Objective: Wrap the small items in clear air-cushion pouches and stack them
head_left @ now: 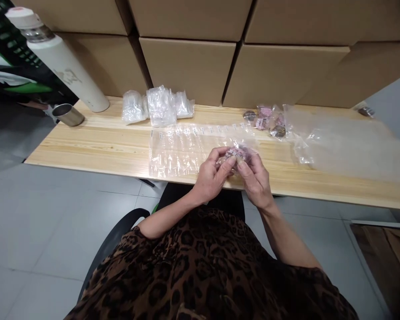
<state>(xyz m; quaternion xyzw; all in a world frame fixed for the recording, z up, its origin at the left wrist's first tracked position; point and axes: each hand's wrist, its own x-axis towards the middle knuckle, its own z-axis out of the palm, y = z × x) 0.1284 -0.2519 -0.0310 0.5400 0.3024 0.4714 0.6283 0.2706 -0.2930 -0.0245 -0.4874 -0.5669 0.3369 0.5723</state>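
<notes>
Pinching the small pink packet [237,154] between both hands, your left hand [210,178] at 9 o'clock and right hand [256,178] at 3 o'clock, keep it over the table [96,146] edge; likely best to hold fingertips clear of its mouth, above the clear bag sheet [176,151].

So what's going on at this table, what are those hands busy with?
A person seated at a wooden table holds a small clear packet with something pink inside between both hands, the left hand and right hand pinching it above the table's near edge. A sheet of clear pouches lies flat just beyond the hands. Further back sit bundles of clear bags, a few similar filled packets, a large plastic bag and a white flask. Cardboard boxes line the back.
</notes>
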